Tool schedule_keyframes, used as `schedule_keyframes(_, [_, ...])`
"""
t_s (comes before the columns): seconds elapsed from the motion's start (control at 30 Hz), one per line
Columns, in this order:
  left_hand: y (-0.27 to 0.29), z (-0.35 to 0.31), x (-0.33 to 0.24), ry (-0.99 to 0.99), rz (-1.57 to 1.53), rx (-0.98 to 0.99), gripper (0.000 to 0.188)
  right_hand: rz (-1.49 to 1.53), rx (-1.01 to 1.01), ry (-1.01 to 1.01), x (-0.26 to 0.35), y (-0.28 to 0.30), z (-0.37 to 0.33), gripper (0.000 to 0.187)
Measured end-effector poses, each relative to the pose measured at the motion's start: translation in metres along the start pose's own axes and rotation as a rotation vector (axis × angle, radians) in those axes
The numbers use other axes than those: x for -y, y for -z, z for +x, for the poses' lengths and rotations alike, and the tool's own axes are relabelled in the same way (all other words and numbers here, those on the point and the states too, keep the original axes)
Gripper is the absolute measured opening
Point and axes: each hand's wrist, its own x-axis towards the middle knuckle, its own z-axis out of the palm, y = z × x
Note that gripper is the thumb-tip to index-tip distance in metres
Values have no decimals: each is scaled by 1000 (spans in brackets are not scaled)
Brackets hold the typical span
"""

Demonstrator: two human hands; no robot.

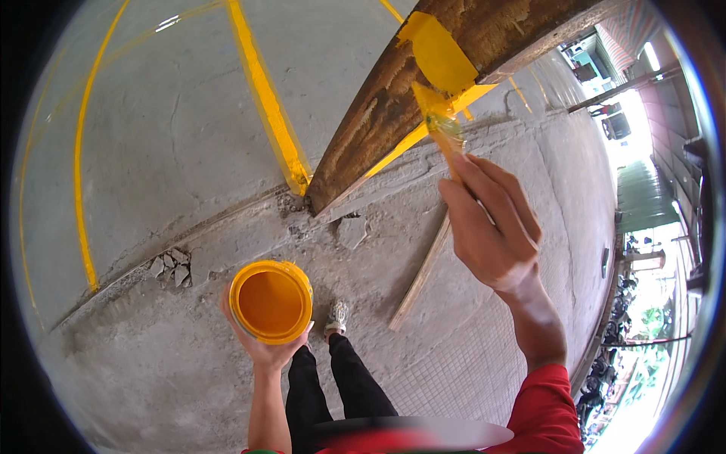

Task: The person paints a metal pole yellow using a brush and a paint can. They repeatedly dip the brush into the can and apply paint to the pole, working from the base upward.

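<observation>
My right hand (495, 223) is closed round the handle of a paintbrush (442, 125), whose bristles are coated in yellow. The bristle tip is at the lower edge of a yellow painted patch (441, 57) on a rusty brown beam (378, 113); I cannot tell whether it touches. Lower left, my left hand (268, 352) grips an open paint can (271, 303) from below and the side. The can's rim is smeared yellow, and orange-yellow paint shows inside.
Yellow lines (265, 98) run across the grey concrete floor (174, 129). Broken concrete pieces (172, 266) lie along a crack at left. A wooden strip (420, 276) rests on the floor below my right hand. My shoe (337, 316) stands beside the can.
</observation>
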Motion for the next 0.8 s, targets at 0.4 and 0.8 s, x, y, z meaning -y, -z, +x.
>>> schedule_keyframes(0.4, [4, -3, 7, -14, -42, 1, 128, -3, 1, 21, -3, 4, 10, 22])
schedule_keyframes(0.8, [16, -4, 6, -5, 30, 22, 129, 169, 31, -7, 3, -34, -43, 25])
